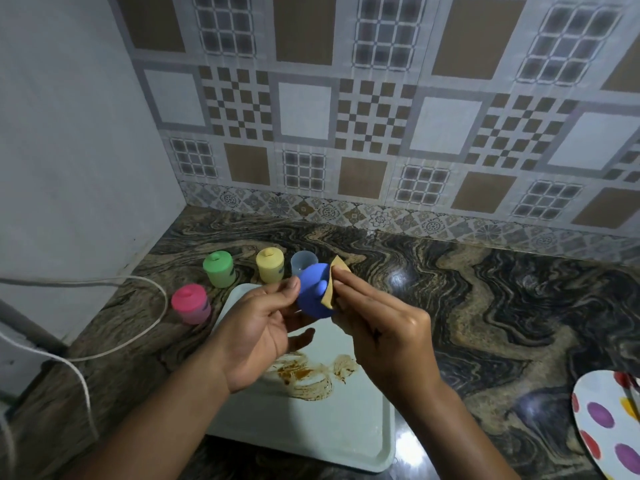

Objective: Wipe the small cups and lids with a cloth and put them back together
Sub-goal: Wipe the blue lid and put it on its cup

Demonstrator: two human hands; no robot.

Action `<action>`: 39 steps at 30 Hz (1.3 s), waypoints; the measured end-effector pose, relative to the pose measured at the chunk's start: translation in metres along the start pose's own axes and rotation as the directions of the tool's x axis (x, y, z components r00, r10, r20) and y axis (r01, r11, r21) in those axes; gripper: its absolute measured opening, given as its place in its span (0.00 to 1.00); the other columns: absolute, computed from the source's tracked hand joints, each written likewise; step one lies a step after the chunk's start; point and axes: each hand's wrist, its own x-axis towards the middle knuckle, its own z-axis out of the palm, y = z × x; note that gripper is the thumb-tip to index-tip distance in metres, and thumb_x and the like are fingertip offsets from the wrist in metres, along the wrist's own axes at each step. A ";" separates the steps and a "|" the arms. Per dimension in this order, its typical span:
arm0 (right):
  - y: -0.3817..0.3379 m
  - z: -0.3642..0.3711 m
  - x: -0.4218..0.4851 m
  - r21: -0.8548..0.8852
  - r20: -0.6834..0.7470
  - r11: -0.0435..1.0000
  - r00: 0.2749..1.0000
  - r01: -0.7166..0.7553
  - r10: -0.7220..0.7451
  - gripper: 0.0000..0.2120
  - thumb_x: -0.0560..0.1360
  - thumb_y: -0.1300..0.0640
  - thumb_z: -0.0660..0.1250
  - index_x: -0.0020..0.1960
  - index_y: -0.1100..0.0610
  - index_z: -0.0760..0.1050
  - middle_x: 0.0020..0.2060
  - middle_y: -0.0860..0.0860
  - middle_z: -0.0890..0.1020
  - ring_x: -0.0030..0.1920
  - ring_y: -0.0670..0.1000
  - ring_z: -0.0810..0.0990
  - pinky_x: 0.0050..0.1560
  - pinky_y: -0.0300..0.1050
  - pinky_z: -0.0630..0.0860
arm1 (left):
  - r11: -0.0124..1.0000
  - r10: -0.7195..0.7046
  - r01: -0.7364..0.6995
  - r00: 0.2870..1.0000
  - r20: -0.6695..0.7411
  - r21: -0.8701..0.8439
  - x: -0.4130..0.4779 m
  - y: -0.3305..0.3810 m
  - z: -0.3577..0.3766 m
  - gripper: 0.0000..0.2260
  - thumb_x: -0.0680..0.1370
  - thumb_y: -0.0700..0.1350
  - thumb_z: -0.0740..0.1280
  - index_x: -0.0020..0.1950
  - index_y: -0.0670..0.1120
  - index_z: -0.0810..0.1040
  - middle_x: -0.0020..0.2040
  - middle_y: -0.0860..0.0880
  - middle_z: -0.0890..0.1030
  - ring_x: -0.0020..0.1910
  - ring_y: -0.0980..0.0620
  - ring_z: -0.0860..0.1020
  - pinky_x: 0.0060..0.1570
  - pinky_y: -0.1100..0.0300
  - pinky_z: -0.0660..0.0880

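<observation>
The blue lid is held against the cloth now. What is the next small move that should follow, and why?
Probably turn the blue lid a little in the left hand, so the cloth reaches a fresh part. The right hand presses the cloth on only the lid's right edge. The clear cup behind stands uncovered, waiting for it.

Far-left counter [485, 306] being crowded by pink cup [190, 304], green cup [219, 269], yellow cup [269, 270], clear cup [302, 263]. Middle being taken up by tray [384, 441]. Left edge being crossed by cable [165, 301]. Near-right corner being occupied by plate [602, 420]. Air over tray's far end being filled by left hand [256, 334], right hand [384, 337], lid [311, 292], cloth [334, 278]. Counter right of tray being left open.
</observation>
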 end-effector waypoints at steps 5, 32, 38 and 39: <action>-0.006 0.002 -0.010 -0.008 0.000 0.999 0.999 0.034 -0.034 0.15 0.70 0.74 0.76 0.56 0.66 0.84 0.61 0.57 0.83 0.61 0.46 0.84 0.57 0.43 0.82 | 0.995 0.070 -0.070 0.998 0.002 -0.070 0.000 0.005 0.004 0.12 0.76 0.43 0.64 0.57 0.43 0.78 0.50 0.45 0.84 0.44 0.51 0.83 0.48 0.51 0.74; -0.001 -0.003 -0.006 -0.005 -0.053 1.000 0.998 0.018 -0.018 0.14 0.72 0.73 0.74 0.57 0.68 0.83 0.60 0.58 0.83 0.60 0.51 0.84 0.55 0.46 0.84 | 0.999 -0.030 0.031 0.999 0.035 -0.029 -0.002 0.005 0.008 0.12 0.77 0.43 0.64 0.58 0.43 0.80 0.50 0.44 0.84 0.47 0.48 0.82 0.49 0.48 0.71; -0.003 0.000 -0.002 -0.023 -0.065 1.000 0.998 0.018 -0.020 0.14 0.72 0.74 0.74 0.57 0.67 0.83 0.60 0.58 0.83 0.61 0.51 0.83 0.57 0.45 0.83 | 0.999 0.020 -0.020 1.000 0.009 0.029 -0.002 0.005 0.011 0.07 0.73 0.43 0.67 0.46 0.47 0.85 0.45 0.47 0.84 0.44 0.50 0.83 0.47 0.51 0.72; -0.005 0.002 -0.005 -0.022 -0.067 0.999 0.997 0.025 -0.026 0.14 0.72 0.74 0.74 0.57 0.67 0.83 0.60 0.58 0.83 0.61 0.50 0.83 0.56 0.44 0.83 | 0.999 0.023 -0.023 1.000 0.009 -0.035 -0.002 0.004 0.012 0.08 0.73 0.43 0.67 0.49 0.46 0.83 0.46 0.47 0.84 0.43 0.51 0.83 0.47 0.51 0.73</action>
